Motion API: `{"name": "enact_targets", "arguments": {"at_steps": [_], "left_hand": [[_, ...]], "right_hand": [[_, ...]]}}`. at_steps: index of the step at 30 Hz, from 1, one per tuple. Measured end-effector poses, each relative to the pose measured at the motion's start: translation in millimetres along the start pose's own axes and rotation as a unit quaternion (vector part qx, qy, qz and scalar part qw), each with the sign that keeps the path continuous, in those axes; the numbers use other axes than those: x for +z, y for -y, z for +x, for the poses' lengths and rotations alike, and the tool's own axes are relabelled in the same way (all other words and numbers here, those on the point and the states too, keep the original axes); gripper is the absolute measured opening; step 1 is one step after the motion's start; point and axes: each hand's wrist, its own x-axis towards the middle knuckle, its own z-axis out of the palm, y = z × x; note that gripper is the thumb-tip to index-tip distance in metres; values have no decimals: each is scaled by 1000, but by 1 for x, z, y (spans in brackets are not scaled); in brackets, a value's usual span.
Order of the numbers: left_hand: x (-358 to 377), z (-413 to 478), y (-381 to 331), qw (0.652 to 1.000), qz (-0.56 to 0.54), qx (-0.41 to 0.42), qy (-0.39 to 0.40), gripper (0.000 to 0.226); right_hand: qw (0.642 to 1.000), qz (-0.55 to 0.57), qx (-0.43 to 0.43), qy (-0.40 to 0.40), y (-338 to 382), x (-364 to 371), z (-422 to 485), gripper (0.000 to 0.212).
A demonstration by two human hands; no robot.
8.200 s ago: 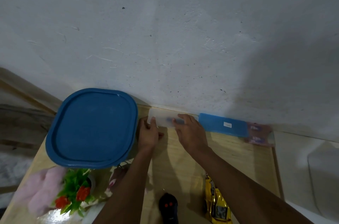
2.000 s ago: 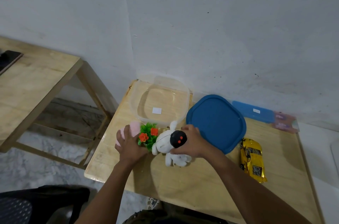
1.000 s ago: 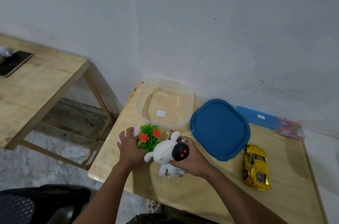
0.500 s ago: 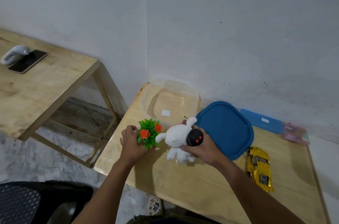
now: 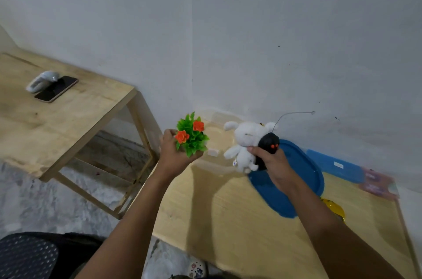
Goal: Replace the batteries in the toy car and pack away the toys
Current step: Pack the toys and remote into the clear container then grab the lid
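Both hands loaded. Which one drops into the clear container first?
Left, probably. The left hand holds the flower plant almost over the clear container; the right hand, with plush bunny and black remote, sits over the blue lid.

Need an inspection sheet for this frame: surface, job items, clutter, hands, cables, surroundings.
Surface: wooden table, light wood, against the wall.
Job's things: clear container open on the table; blue lid lying beside it; yellow toy car mostly hidden behind the right forearm.
Clutter: flat blue case and a pink packet along the wall.
Grippers: left hand holds the artificial plant; right hand holds the white plush toy and black remote together, both lifted.
Cables: thin antenna wire rising from the remote.
Surroundings: second wooden table carrying a phone; chair at lower left.
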Motion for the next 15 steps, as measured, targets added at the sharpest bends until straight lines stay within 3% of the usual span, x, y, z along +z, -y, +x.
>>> {"name": "enact_targets", "arguments": {"at_steps": [5,11,15], "left_hand": [[32,25,-23,1000,-1,0,19,54],[69,48,-11,979,174,-23,102,60],[82,56,1,940,292,-11,177,61]], "right_hand": [[999,-5,25,-19,3,-1,14,26],[997,-56,56,-15,5,0,30,39],[991,-107,81,5,13,8,46,31]]}}
